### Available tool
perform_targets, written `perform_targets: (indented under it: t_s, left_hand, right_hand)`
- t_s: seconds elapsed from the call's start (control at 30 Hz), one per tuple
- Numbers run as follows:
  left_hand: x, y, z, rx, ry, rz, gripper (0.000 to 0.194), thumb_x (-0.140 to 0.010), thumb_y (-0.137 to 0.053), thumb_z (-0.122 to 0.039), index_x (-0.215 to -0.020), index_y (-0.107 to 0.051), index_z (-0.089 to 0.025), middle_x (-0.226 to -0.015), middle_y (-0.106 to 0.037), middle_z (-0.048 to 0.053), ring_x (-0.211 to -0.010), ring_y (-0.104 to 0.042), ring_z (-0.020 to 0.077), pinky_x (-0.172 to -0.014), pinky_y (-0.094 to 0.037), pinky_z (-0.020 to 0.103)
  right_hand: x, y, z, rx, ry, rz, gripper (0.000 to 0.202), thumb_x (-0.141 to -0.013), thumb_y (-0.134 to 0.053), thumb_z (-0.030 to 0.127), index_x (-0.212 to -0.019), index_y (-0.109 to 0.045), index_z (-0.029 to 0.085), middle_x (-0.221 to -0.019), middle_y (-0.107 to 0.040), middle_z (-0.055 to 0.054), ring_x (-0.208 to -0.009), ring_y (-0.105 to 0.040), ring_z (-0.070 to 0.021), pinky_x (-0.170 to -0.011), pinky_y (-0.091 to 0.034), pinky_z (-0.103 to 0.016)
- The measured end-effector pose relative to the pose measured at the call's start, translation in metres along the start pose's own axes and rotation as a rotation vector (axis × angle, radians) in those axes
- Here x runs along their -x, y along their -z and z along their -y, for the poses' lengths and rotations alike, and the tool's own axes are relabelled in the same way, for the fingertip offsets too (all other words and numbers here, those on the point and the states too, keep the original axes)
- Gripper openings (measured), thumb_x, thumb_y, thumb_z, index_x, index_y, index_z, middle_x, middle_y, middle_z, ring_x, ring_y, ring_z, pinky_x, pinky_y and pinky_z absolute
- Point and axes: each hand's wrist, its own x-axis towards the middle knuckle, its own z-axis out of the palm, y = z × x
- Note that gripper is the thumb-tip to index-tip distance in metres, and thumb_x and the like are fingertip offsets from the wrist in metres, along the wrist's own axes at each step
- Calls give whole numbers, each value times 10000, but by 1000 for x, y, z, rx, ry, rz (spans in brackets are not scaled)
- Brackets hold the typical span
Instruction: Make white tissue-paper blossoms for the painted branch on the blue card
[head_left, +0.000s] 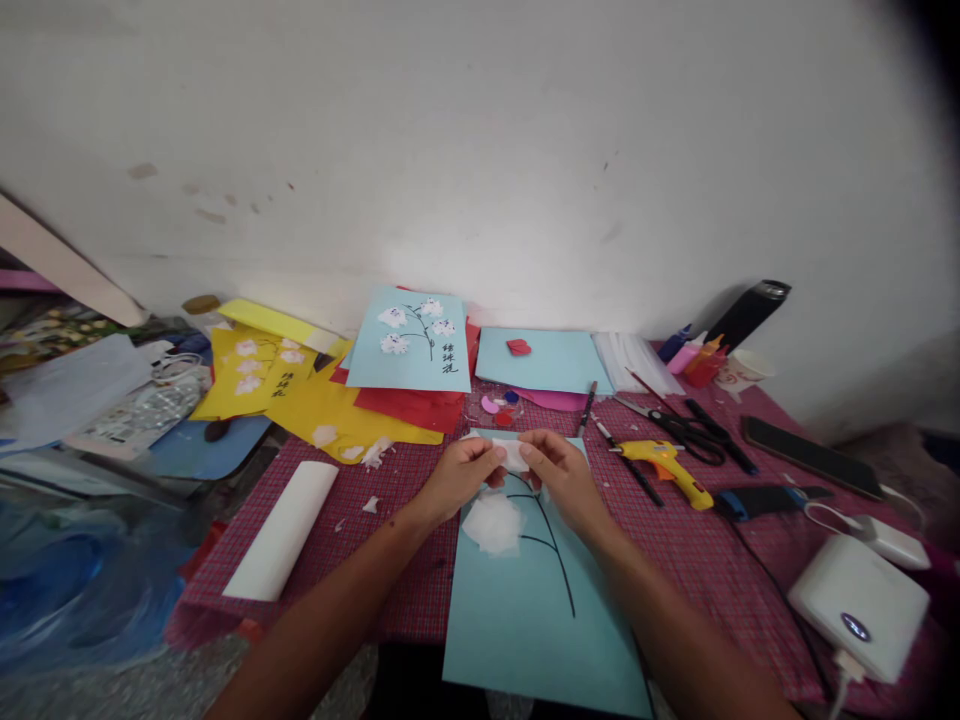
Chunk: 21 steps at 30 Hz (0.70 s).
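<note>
Between my two hands is a small piece of white tissue paper (pixel 510 456). My left hand (pixel 466 474) pinches its left side between thumb and fingers, and my right hand (pixel 559 474) pinches its right side. Both hands are over the top part of a light blue sheet (pixel 525 630). Dark curved stem lines (pixel 564 580) are drawn on that sheet, and a round white tissue flower (pixel 493 524) lies on it just below my left hand. The sheet's upper part is partly hidden by my hands.
A finished flower picture (pixel 409 365) lies at the back over red and yellow paper. Right of the sheet are a yellow glue gun (pixel 664 465), black scissors (pixel 686 435), a phone (pixel 810 455) and a white box (pixel 859 605). A white roll (pixel 283 530) lies left.
</note>
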Motion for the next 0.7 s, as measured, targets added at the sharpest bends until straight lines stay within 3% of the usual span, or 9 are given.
perform_targets:
  t_s: [0.13,0.3,0.4,0.57,0.7]
  left_hand:
    - [0,0,0,-48,-8,-23,346,-800,-608,-464,-806,-678,-126,-671,-622,46,-572,-564,119,-564,-423,229]
    - [2,0,-5,-163,-63,-20,362,-823,-572,-475,-711,-640,-138,-612,-595,21,-547,-530,112,-529,-387,216]
    - [4,0,-7,-209,-79,-22,376,-819,-577,-482,-661,-616,-143,-578,-582,13,-534,-515,109,-514,-368,210]
    - [4,-1,-8,-164,-88,-14,374,-828,-563,-485,-682,-611,-144,-611,-588,22,-556,-525,112,-532,-381,213]
    - [4,-2,-9,-85,-99,26,272,-746,-683,-410,-767,-627,-145,-688,-593,14,-608,-535,108,-564,-398,212]
  right_hand:
    - [3,4,4,184,210,-139,206,-812,-605,326,-961,-550,195,-855,-577,-33,-690,-528,-148,-612,-451,-260]
    - [7,1,10,478,425,6,127,-763,-613,226,-881,-574,197,-863,-569,-47,-799,-533,-189,-734,-436,-310]
    - [6,-3,7,539,393,32,17,-788,-583,208,-796,-571,199,-764,-570,-27,-729,-528,-173,-680,-418,-290]
    - [4,-4,-3,529,293,-18,166,-851,-543,264,-706,-576,192,-670,-568,-7,-617,-504,-144,-578,-378,-258]
    - [3,-4,-3,456,225,7,247,-876,-525,311,-672,-580,184,-628,-544,2,-592,-485,-137,-557,-369,-249]
